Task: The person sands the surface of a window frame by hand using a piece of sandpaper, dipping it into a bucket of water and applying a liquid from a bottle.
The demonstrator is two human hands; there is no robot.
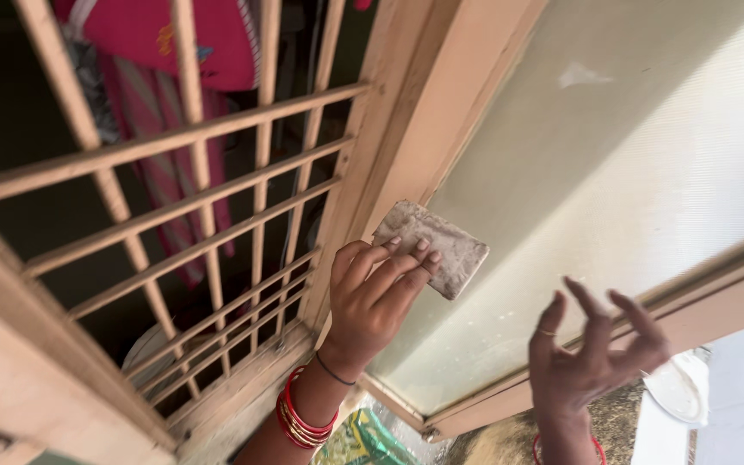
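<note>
Nearest, right hand point(592, 357) hanging just below the frosted glass pane point(613, 164), fingers spread and curled, gripping nothing, wrist cut off by the lower edge. Further up, left hand point(376, 293) pressing a grey scrubbing pad point(434, 247) flat against the pane's lower left corner, fingertips covering its near edge. Beyond, left of the pane, a painted window grille point(200, 215) half hiding pink cloth point(165, 52) in darkness.
</note>
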